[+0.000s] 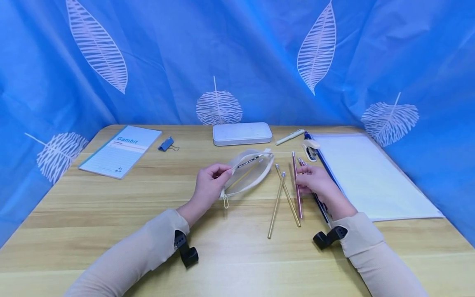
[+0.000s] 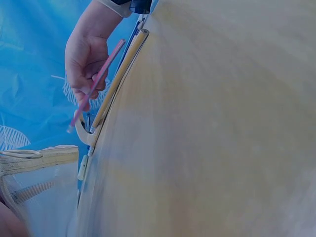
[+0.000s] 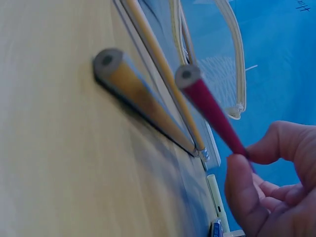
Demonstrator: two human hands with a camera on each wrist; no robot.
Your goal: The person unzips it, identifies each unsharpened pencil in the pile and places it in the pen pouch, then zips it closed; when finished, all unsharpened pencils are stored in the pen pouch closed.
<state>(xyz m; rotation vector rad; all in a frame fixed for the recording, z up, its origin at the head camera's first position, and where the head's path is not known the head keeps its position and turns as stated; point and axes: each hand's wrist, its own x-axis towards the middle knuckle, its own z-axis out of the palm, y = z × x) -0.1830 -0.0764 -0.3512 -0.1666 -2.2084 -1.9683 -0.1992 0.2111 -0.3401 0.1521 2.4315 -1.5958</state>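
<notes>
My left hand (image 1: 209, 183) pinches the edge of a pale zippered mesh pencil pouch (image 1: 254, 181), whose mouth gapes open. Inside it lie a black-and-white pencil (image 1: 248, 161) and a yellow pencil (image 1: 242, 178). To the right, my right hand (image 1: 320, 185) holds a dark red pencil (image 1: 298, 196) between thumb and fingers, its unsharpened end towards me in the right wrist view. Two gold pencils (image 1: 276, 212) cross each other on the table between pouch and hand. Partly hidden beneath the right hand are another reddish pencil (image 1: 301, 161) and a dark pen-like stick (image 1: 321, 207).
A white document folder (image 1: 371, 177) with a blue edge lies at right, a white stapler-like object (image 1: 311, 150) by its corner. Behind the pouch are a white case (image 1: 242, 134) and a pale green pen (image 1: 290, 137). At left: a notebook (image 1: 120, 152) and a blue binder clip (image 1: 166, 144).
</notes>
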